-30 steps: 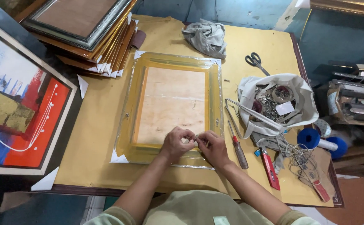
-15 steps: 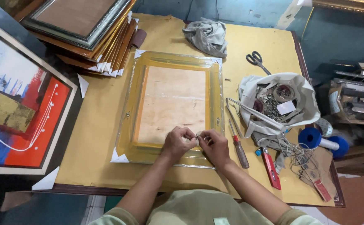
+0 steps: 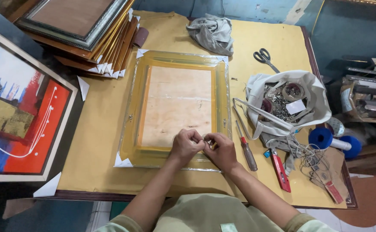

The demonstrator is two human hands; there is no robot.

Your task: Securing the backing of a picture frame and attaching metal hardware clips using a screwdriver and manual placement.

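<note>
Frame: gold picture frame (image 3: pixel 177 107), face down and film-wrapped, mid-desk (image 3: pixel 97 172), plywood backing up, white card protectors on the corners.
Left hand: (image 3: pixel 187 146) at the frame's near rail, fingers curled and pinched on something tiny where both hands meet; grip closed.
Right hand: (image 3: pixel 220 150) touching the left, fingertips pinched on the same spot; grip closed.
Pinched item: too small to name; perhaps a bit of metal hardware or wire, mostly hidden by the fingers.
Handling: frame likely stiff and fairly light, film slippery, gilt edges easily marked; best held by two opposite rails, not the thin backing.
Beside the hands: screwdriver (image 3: pixel 246 148) just right of the frame, red utility knife (image 3: pixel 279 170) further right.
Further off: cloth bag (image 3: pixel 289 101) of hardware, scissors (image 3: pixel 264 58), grey rag (image 3: pixel 211 32), stacked frames (image 3: pixel 82 32), red-and-blue painting (image 3: pixel 18 114).
Hidden: frame's front face; painting and stack cut off by the view's edge.
</note>
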